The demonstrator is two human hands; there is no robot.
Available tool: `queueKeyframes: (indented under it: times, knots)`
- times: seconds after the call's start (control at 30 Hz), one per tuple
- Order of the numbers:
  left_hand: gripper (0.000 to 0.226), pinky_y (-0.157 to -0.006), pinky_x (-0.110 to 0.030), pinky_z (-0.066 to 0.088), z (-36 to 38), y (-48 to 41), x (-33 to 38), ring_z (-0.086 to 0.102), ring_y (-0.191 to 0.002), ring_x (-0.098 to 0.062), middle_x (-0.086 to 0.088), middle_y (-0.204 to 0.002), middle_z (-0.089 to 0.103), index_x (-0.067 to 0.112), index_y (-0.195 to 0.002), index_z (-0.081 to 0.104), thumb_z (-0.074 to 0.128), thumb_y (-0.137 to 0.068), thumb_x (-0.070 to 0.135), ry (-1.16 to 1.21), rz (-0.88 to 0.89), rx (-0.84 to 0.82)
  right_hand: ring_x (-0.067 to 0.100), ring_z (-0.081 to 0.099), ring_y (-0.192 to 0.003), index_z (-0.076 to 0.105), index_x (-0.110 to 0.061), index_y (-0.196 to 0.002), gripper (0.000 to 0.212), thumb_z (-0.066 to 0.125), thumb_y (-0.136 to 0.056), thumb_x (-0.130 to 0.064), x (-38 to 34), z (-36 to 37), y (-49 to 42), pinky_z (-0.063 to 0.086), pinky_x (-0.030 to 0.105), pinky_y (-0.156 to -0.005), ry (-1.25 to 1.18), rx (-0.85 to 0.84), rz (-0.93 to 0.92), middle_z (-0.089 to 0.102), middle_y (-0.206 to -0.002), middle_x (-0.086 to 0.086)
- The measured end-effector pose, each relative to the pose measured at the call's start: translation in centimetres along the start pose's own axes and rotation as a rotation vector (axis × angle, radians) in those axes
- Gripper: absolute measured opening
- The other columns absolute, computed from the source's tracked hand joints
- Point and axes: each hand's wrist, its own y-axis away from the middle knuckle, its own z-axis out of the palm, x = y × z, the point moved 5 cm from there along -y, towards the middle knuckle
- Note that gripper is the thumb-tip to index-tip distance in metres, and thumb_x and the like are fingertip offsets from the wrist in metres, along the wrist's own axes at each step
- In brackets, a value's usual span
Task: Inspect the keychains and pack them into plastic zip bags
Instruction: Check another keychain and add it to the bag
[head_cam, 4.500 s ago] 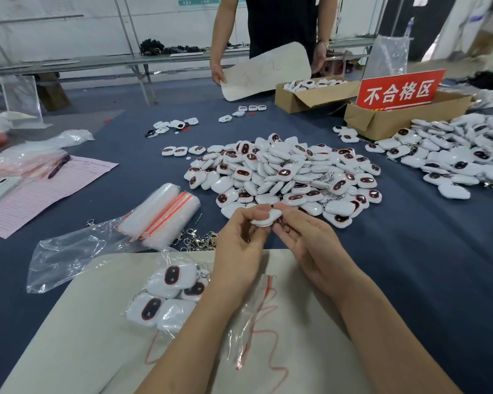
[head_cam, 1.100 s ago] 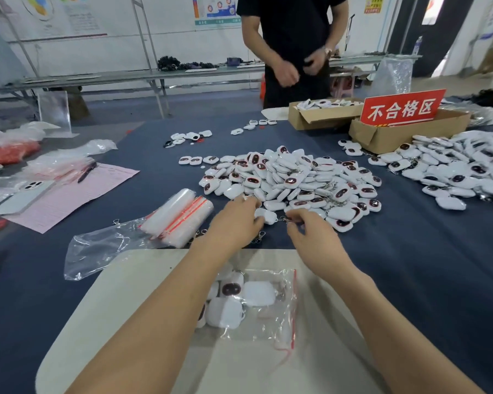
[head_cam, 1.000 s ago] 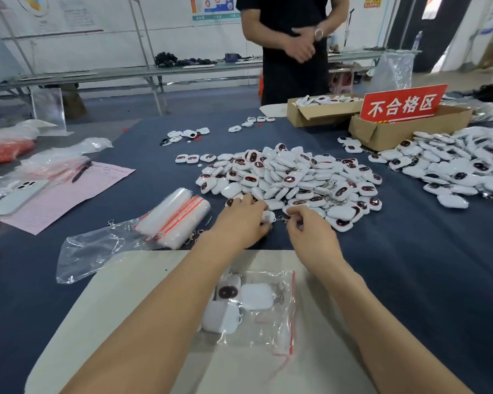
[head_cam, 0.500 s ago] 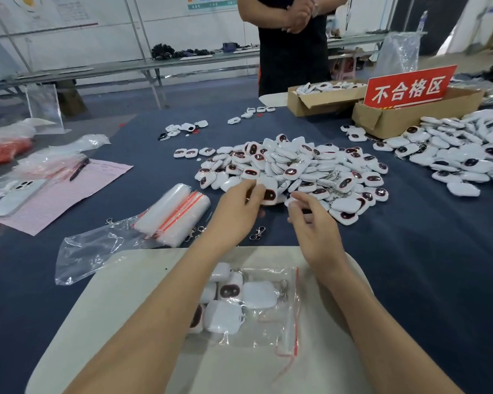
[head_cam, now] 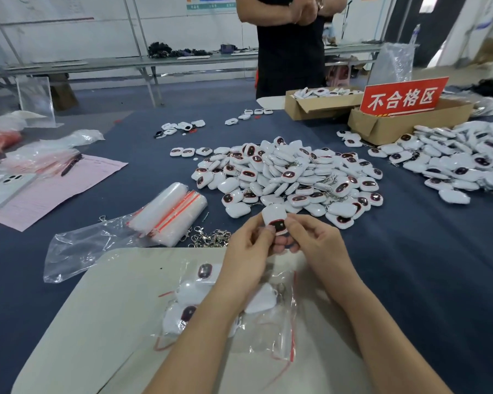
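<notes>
My left hand [head_cam: 246, 251] and my right hand [head_cam: 316, 245] together pinch one white keychain [head_cam: 275, 218] with a dark red window, held upright above the front edge of the big keychain pile [head_cam: 291, 177]. Below my wrists a clear zip bag [head_cam: 271, 311] with a red seal strip lies on a beige board [head_cam: 97, 322]; it holds several white keychains, partly hidden by my left forearm. A roll of unused zip bags [head_cam: 168, 213] lies to the left, next to loose metal clasps [head_cam: 209, 238].
A second keychain heap [head_cam: 461, 163] covers the right of the blue table [head_cam: 410, 251]. Two cardboard boxes [head_cam: 319, 105] and a red sign [head_cam: 403, 95] stand at the back right. A person in black [head_cam: 291, 44] stands opposite. Pink paper [head_cam: 54, 189], a pen and a phone [head_cam: 3, 190] lie at the left.
Both hands have drawn back from the pile toward me, lifting one keychain up between them. The filled bag on the board has not moved.
</notes>
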Motion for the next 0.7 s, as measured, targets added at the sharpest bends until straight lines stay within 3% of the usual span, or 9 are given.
queueKeyframes:
  times: [0.1, 0.37, 0.7]
  knots:
    - [0.021, -0.073, -0.022, 0.057, -0.33, -0.29, -0.31, 0.071, -0.078, -0.014, -0.005, -0.083, 0.076, 0.012, -0.12, 0.065, 0.052, -0.103, 0.008, 0.051, -0.018, 0.029, 0.002, 0.066, -0.067, 0.073, -0.01, -0.114, 0.019, 0.063, -0.097, -0.014, 0.0, -0.02, 0.01, 0.052, 0.015, -0.065, -0.018, -0.008, 0.006, 0.075, -0.077, -0.004]
    - [0.022, -0.079, -0.024, 0.058, -0.37, -0.35, -0.54, 0.073, -0.086, -0.017, -0.007, -0.087, 0.076, 0.02, -0.112, 0.072, 0.059, -0.096, 0.013, 0.082, -0.008, 0.005, 0.001, 0.066, -0.064, 0.073, -0.013, -0.11, 0.017, 0.064, -0.096, -0.009, -0.2, -0.02, 0.13, 0.051, 0.012, -0.064, -0.061, -0.021, 0.021, 0.076, -0.075, -0.001]
    - [0.019, -0.075, -0.025, 0.059, -0.16, -0.13, -0.44, 0.073, -0.08, -0.016, -0.004, -0.078, 0.075, 0.009, -0.112, 0.067, 0.056, -0.098, 0.001, 0.096, -0.002, 0.013, 0.004, 0.067, -0.066, 0.075, -0.015, -0.106, 0.016, 0.064, -0.095, -0.008, -0.36, -0.11, 0.33, 0.052, 0.012, -0.066, -0.054, -0.013, 0.037, 0.077, -0.077, 0.001]
